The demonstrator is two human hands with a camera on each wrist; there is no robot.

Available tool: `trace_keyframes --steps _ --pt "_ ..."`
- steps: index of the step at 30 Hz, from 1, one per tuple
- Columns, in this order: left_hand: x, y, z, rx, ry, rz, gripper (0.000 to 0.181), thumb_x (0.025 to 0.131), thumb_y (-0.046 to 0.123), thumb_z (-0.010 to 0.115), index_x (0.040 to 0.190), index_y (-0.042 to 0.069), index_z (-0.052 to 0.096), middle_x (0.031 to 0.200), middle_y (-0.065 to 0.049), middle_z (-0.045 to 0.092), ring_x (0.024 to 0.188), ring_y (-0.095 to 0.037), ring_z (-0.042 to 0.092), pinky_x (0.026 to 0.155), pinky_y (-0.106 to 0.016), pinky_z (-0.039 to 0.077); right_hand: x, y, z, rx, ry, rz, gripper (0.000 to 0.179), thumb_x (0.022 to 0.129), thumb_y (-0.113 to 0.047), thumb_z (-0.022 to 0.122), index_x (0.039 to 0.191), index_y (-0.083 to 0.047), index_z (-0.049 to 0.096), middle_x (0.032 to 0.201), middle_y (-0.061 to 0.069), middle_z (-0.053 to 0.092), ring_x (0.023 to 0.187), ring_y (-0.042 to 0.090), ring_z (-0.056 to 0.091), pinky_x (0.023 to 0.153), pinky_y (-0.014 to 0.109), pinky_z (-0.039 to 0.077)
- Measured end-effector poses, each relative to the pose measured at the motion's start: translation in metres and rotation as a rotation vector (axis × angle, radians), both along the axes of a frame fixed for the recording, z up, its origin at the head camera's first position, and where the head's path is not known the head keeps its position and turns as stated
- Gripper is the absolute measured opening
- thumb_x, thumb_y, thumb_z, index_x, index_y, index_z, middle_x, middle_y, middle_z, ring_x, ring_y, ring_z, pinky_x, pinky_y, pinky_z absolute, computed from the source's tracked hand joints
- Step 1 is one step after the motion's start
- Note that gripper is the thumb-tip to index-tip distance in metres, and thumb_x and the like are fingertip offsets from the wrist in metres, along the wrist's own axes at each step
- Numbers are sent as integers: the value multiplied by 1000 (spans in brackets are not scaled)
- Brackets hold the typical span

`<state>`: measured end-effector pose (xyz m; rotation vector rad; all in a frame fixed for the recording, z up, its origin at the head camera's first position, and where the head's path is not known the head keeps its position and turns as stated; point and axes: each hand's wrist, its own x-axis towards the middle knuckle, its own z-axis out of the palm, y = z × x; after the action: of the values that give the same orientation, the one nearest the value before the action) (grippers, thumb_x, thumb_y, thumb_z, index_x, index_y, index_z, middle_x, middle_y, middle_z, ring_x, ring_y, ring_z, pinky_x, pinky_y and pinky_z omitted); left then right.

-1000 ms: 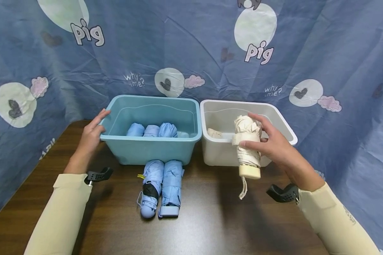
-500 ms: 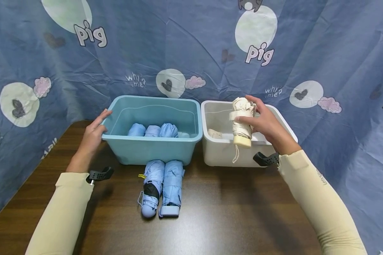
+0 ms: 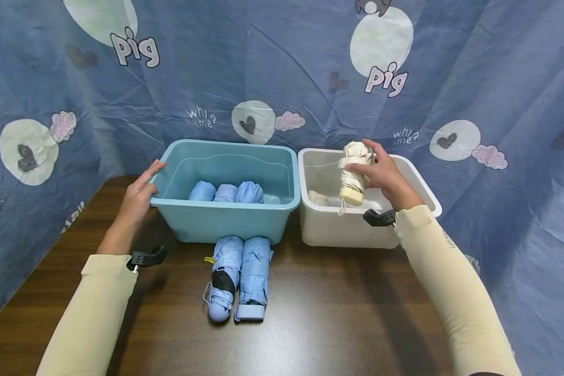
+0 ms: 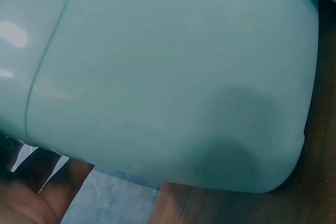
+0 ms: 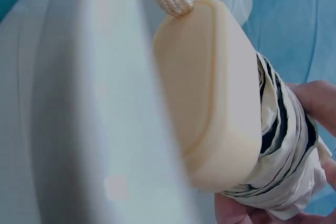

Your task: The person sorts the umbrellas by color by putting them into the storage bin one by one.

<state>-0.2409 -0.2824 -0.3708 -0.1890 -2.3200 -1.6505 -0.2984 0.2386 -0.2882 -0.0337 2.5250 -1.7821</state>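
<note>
My right hand (image 3: 386,175) grips a cream folded umbrella (image 3: 354,172) by its wrapped canopy. It tilts over the white bin (image 3: 348,227), its pale yellow handle end (image 3: 351,196) pointing down toward me and a cord loop hanging. In the right wrist view the flat handle end (image 5: 205,87) shows beyond a blurred bin rim (image 5: 126,103). At the left rim of the teal bin (image 3: 230,224), my left hand (image 3: 137,196) rests with fingers extended against the edge. Only part of that hand (image 4: 42,198) shows in the left wrist view, partly hidden by the bin wall.
Inside the teal bin lie several blue folded umbrellas (image 3: 225,192). Two more, a blue umbrella with a rounded end (image 3: 225,279) and another with a flat end (image 3: 255,277), lie on the brown table (image 3: 301,324). A cream bundle (image 3: 317,198) sits inside the white bin.
My right hand has carried the cream umbrella away from me and slightly left, from in front of the white bin to over its opening. My left hand stays at the teal rim.
</note>
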Motion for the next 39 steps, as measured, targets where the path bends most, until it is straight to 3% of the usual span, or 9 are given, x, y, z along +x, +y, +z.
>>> trace_keyframes --steps 8,14,21,25,32,39 --pt "2 3 5 -11 28 7 58 90 2 33 147 8 41 159 -1 22 146 -20 14 107 -40 16 -9 10 -17 15 -38 -22 91 84 -22 74 155 -29 17 150 14 28 116 28 46 74 40 50" --pt "4 1 3 -14 -5 10 58 90 3 33 147 10 41 159 3 22 146 -17 14 107 -38 17 -10 12 -28 38 -77 -15 92 84 -23 74 155 -31 16 151 14 27 121 28 44 83 46 47" --pt "4 2 3 8 3 15 58 89 1 32 147 5 40 159 -5 21 146 -22 14 112 -42 14 -14 12 -35 74 -75 11 89 84 -17 74 154 -26 20 147 16 32 112 30 49 76 46 50" --pt "2 3 4 22 4 3 58 89 -1 32 147 2 38 159 -9 19 146 -26 12 113 -46 11 -14 13 -38 120 -98 33 89 84 -16 74 154 -24 20 145 18 33 112 33 49 78 51 49" --pt "0 3 5 9 12 10 59 89 1 32 147 6 40 159 -5 21 146 -23 14 112 -43 14 -12 11 -36 221 -155 62 89 84 -18 74 154 -24 19 147 19 32 114 36 48 81 53 47" --pt "-1 2 0 0 24 13 59 88 0 33 146 5 41 159 -3 23 146 -20 16 109 -34 16 -12 9 -40 282 -211 70 88 83 -14 74 153 -19 21 143 18 35 113 35 47 85 58 44"
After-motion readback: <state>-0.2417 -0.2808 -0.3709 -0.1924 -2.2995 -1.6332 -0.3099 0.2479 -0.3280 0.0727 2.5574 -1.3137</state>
